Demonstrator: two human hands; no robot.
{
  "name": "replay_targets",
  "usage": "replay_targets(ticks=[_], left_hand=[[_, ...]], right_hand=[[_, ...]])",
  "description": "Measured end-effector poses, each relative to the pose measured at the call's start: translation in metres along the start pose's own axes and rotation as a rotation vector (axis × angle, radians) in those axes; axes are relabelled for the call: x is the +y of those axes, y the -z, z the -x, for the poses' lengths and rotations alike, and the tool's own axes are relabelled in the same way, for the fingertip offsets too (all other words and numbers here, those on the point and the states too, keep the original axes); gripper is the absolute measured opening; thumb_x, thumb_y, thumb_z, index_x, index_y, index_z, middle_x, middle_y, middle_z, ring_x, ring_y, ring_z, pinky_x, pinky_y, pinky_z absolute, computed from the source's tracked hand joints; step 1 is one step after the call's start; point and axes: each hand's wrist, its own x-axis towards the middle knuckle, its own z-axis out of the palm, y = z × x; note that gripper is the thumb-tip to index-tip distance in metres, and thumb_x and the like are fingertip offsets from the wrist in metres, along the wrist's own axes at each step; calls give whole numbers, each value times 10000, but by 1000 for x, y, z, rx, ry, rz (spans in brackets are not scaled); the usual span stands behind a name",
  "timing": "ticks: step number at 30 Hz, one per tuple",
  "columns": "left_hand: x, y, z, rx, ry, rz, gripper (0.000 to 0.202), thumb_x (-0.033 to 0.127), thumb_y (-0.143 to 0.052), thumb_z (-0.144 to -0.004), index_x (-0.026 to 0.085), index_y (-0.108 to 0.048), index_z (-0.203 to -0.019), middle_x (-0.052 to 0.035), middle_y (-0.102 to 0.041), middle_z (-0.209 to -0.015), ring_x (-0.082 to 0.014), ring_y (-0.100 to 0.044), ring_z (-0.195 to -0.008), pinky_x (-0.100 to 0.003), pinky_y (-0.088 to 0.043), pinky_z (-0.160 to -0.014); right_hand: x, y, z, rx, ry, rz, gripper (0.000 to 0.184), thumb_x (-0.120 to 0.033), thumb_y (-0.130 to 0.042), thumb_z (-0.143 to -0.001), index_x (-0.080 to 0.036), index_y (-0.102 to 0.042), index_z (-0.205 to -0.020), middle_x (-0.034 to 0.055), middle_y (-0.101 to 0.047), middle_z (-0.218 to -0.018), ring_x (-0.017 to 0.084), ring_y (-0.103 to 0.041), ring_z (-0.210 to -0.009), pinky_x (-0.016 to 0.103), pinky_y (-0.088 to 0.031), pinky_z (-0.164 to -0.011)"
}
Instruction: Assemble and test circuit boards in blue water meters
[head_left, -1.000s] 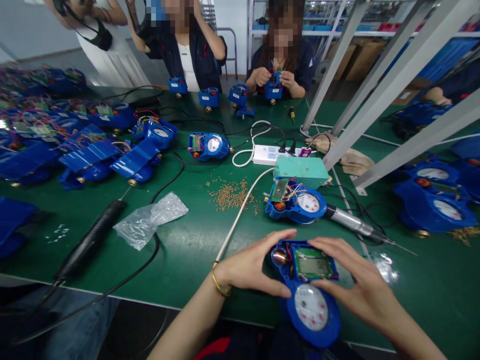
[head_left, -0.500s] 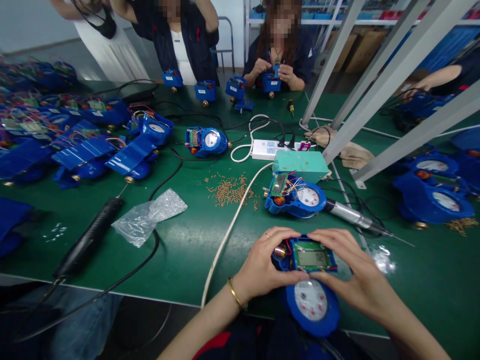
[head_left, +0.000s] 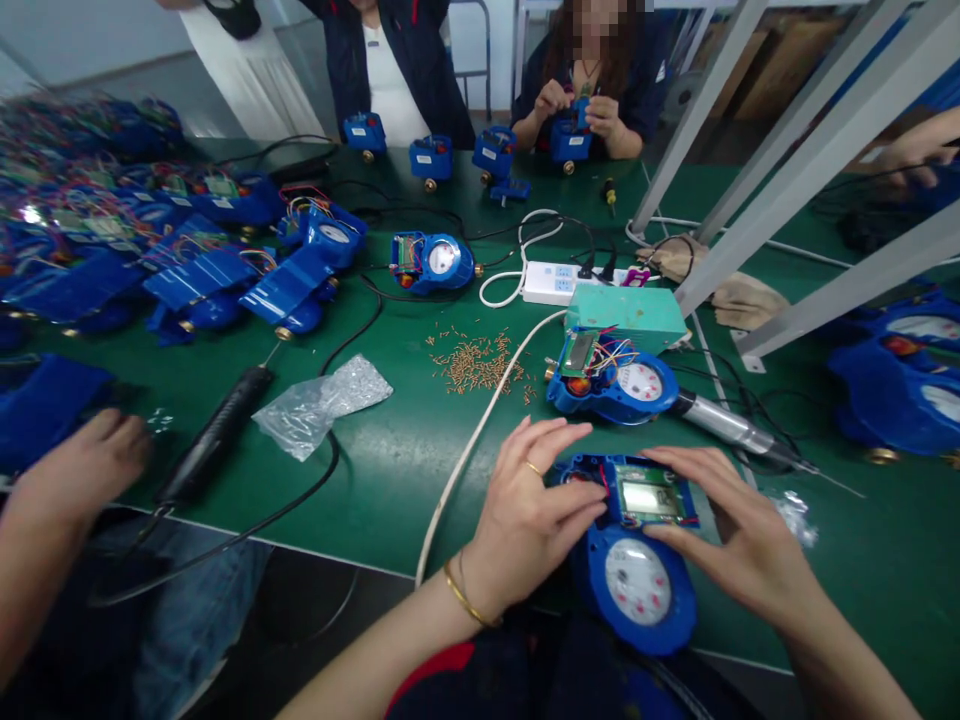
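Observation:
A blue water meter (head_left: 641, 585) with a round white dial lies near the table's front edge, its housing uncovered. Inside sits a green circuit board with a small display (head_left: 649, 497). My right hand (head_left: 739, 535) grips the housing's right end, fingers along the far side and thumb on the near edge below the display. Over the left compartment, my left hand (head_left: 525, 515) has its thumb and index fingertip pressed together beside a red wire (head_left: 605, 478); whether they pinch it is hidden. Its other fingers extend over the far rim.
Beyond my hands lies another uncovered meter (head_left: 615, 380), beside a silver electric screwdriver (head_left: 731, 425) and a teal box (head_left: 630, 312). Loose screws (head_left: 480, 362), a plastic bag (head_left: 322, 405) and a black screwdriver (head_left: 214, 435) lie leftward. A co-worker's hand (head_left: 112, 455) is far left; metal posts stand right.
My left hand has left the board's near edge and brought its fingertips together over the left compartment. My right hand keeps its grip. A co-worker's hand has appeared at far left. The view has shifted.

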Motion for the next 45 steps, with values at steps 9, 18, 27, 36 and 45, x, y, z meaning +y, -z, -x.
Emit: replay_targets(ticks=[9, 18, 27, 36, 45], left_hand=[[17, -18, -26, -215, 395, -27, 153, 169, -653, -799, 192, -575, -929, -98, -616, -1192, -276, -576, -1079, -450, -521, -909], [-5, -6, -32, -367, 428, 223, 352, 252, -788, -713, 204, -471, -860, -59, -617, -989, -232, -589, -901, -379, -520, -802], [7, 6, 22, 140, -92, -26, 120, 257, -675, -901, 247, -705, -1017, 15, -652, -798, -136, -574, -775, -315, -446, -769], [18, -18, 31, 60, -146, -253, 271, 241, -540, -971, 113, -622, -1194, -53, -748, -1082, -161, -644, -952, -344, -440, -952], [24, -34, 55, -21, -92, -314, 685, 568, -316, -989, 54, -470, -1415, -147, -620, -1341, -263, -538, -1086, -396, -357, -898]], right_hand=[[2, -2, -1, 1, 36, 16, 458, -468, -659, -917, -262, -540, -1308, 52, -607, -1212, 241, -557, -1110, 349, -443, -936], [3, -3, 3, 13, 26, 67, 453, -495, -641, -922, -241, -549, -1286, 51, -610, -1204, 227, -563, -1097, 330, -441, -936], [5, -4, 5, 14, 18, 31, 451, -463, -655, -922, -251, -543, -1303, 50, -602, -1222, 224, -554, -1118, 323, -432, -953], [4, -6, 8, 61, -23, 40, 450, -468, -677, -898, -252, -575, -1280, 54, -620, -1187, 250, -577, -1086, 363, -461, -923], [6, -8, 14, 90, -60, -1, 441, -443, -691, -883, -238, -595, -1261, 69, -621, -1177, 273, -579, -1073, 400, -468, -906]])
